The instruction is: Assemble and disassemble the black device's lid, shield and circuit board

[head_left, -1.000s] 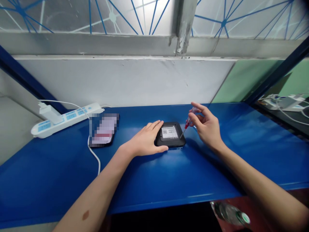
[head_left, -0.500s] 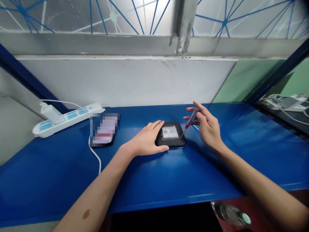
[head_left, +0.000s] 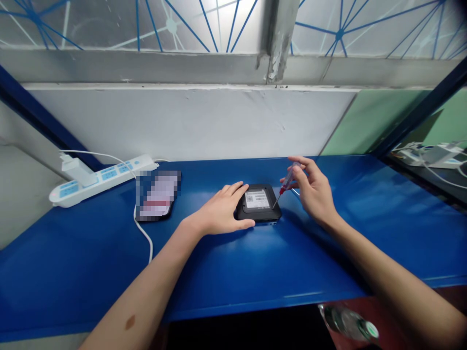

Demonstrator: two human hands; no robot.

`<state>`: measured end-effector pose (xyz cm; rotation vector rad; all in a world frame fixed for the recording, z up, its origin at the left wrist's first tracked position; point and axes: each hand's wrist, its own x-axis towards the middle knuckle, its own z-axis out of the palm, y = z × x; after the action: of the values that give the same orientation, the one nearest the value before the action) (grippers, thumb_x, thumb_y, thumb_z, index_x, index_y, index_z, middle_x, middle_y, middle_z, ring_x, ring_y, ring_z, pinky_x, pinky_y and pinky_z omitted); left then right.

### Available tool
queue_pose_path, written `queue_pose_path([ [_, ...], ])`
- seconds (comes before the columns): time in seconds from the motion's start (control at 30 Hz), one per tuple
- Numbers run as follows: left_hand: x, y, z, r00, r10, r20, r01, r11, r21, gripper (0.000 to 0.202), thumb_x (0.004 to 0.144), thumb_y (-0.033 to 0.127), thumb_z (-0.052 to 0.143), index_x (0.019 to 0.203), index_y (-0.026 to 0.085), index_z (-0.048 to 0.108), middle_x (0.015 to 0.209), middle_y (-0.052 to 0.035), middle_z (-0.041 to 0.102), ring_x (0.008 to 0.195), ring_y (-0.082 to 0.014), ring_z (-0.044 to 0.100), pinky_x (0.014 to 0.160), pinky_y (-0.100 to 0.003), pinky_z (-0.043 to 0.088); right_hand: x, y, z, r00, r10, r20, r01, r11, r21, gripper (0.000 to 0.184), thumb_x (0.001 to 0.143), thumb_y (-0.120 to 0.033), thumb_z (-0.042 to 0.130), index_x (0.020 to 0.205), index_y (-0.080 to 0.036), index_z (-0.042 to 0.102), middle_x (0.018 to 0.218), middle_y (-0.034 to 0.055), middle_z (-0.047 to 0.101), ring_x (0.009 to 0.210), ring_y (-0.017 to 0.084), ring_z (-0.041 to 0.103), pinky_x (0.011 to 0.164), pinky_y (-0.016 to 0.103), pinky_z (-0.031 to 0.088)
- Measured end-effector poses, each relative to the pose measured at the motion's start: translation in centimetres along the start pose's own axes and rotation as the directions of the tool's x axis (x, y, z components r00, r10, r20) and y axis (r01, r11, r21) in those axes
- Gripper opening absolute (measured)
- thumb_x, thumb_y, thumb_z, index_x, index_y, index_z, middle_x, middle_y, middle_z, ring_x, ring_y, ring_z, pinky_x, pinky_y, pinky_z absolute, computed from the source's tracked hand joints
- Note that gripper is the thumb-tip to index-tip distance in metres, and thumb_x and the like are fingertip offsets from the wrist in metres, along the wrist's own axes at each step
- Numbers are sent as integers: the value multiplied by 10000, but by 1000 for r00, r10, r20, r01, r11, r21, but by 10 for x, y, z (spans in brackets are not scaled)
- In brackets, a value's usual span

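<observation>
Left hand [head_left: 219, 214] flat, fingers spread, pressing black device [head_left: 258, 204] on blue bench [head_left: 255, 272]. Right hand [head_left: 314, 192] pinched around small screwdriver [head_left: 285, 187], tip at device's right corner.

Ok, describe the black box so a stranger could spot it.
On the blue shelf, near the middle, the black box lies flat between the left hand and the screwdriver in the right hand. Unlike the phone to its left, it bears a white label.

Right hand [head_left: 314, 193] with screwdriver [head_left: 285, 186] at black box [head_left: 258, 203].
</observation>
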<state>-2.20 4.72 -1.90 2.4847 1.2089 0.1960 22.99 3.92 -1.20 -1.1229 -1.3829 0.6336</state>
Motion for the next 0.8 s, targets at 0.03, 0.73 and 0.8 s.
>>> queue_pose_path([
  [0.03, 0, 0, 0, 1000, -2, 1, 2, 1000, 2, 1004, 814, 674, 618, 1591, 164, 238, 1673, -166, 215, 1526, -385, 214, 1220, -520, 249, 0, 1, 0, 1000, 14, 1, -14, 1000, 15, 347, 964, -430, 542, 1248, -244, 616, 1026, 46, 655, 778, 157, 729, 645, 300, 625],
  [0.73, 0, 2, -3, 1000, -13, 19, 13, 1000, 14, 1009, 822, 685, 612, 1596, 152, 246, 1676, -156, 207, 1521, -383, 224, 1220, -515, 262, -2, 5, 0, 1000, 13, 23, -14, 999, 47, 458, 967, -340, 492, 1417, -268, 536, 1271, 98, 638, 908, 188, 747, 740, 362, 650],
  [0.8, 0, 2, -2, 1000, -9, 15, 9, 1000, 13, 1012, 820, 697, 610, 1597, 162, 244, 1677, -152, 206, 1522, -386, 218, 1218, -525, 263, -2, 6, 0, 1000, 13, 17, -14, 998, 54, 476, 965, -325, 488, 1437, -270, 519, 1281, 96, 649, 914, 188, 750, 760, 373, 657],
])
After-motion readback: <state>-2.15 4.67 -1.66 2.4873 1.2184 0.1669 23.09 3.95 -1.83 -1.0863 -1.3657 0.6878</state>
